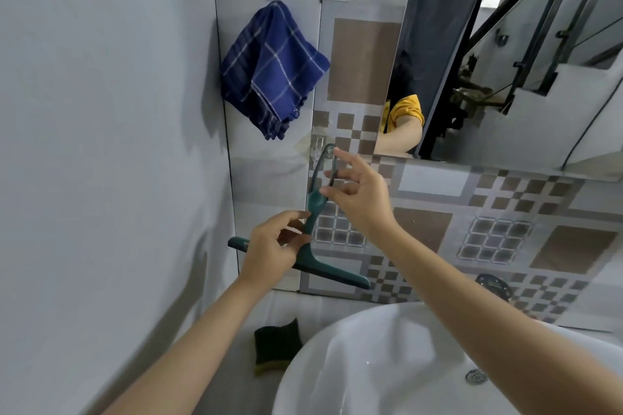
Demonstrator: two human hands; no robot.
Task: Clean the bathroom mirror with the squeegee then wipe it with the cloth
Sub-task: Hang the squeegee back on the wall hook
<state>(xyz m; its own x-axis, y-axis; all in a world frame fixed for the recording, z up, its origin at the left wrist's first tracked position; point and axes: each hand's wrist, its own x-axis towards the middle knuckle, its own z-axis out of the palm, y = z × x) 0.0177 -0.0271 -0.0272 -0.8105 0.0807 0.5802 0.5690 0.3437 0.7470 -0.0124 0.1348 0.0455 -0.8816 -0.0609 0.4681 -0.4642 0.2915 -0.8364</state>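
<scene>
The left hand (pixel 274 248), at lower centre of the frame, grips the neck of the green squeegee (pixel 312 232) between thumb and curled fingers, blade lowest and slanting down to the right, steadying the tool's weight. The right hand (pixel 354 192), just above it, is mostly open with fingers spread; whether a fingertip hooks the handle's hanging loop (pixel 324 163) cannot be told. The loop's top lies at a small clear wall hook (pixel 318 145), presumably the tool's storage point, so the hold suits lifting it free or hanging it. The blue checked cloth (pixel 269 71) hangs at upper left, beside the mirror (pixel 526 77) at upper right, within reach for the wiping step. A dark sponge (pixel 277 345) lies beside the white basin (pixel 371 364) at the bottom.
</scene>
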